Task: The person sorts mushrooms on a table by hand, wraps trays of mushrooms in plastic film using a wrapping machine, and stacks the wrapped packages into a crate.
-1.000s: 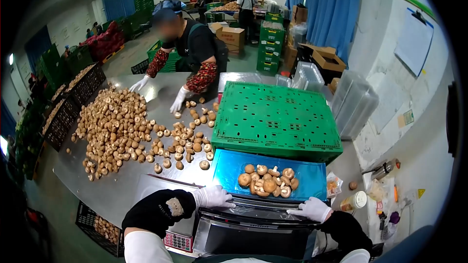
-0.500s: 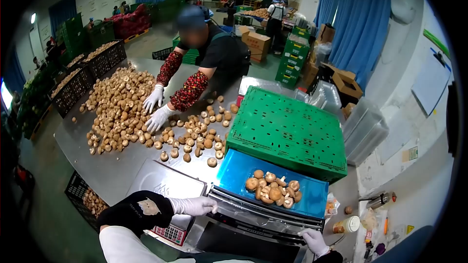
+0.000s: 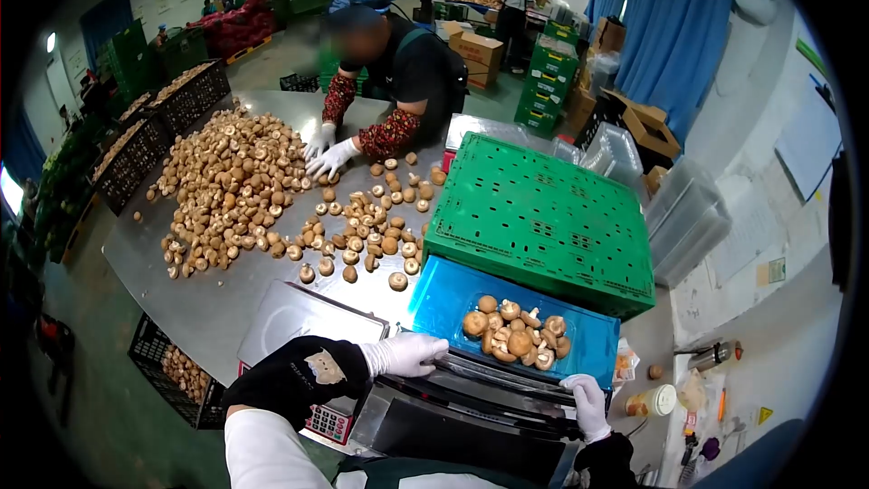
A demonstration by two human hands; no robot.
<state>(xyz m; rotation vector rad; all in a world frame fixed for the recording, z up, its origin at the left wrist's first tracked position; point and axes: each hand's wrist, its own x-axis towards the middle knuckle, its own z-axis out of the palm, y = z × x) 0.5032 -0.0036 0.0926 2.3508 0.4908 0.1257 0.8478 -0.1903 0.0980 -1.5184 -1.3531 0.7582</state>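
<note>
My left hand (image 3: 406, 355), in a white glove, has its fingers closed at the left end of the black wrapping machine (image 3: 471, 430), by the front edge of the blue surface (image 3: 421, 308). At the machine's right end is my right hand (image 3: 588, 406), also gloved, with bent fingers at the film edge. Whatever thin film either hand pinches is too small to make out. Between and beyond my hands, a group of brown mushrooms (image 3: 519, 342) lies in a clear tray on the blue surface.
A green crate (image 3: 543, 217) stands behind the blue surface. Mushrooms (image 3: 235, 181) are heaped on the metal table (image 3: 172, 308). A scale (image 3: 308, 321) sits left of the machine. Across the table a co-worker (image 3: 407, 72) leans over the heap. A cup (image 3: 654, 400) stands right.
My hands first drew down and apart, then came back up to the machine's rear edge. The co-worker's hands moved onto the heap, then to its right side. The camera view shifted.
</note>
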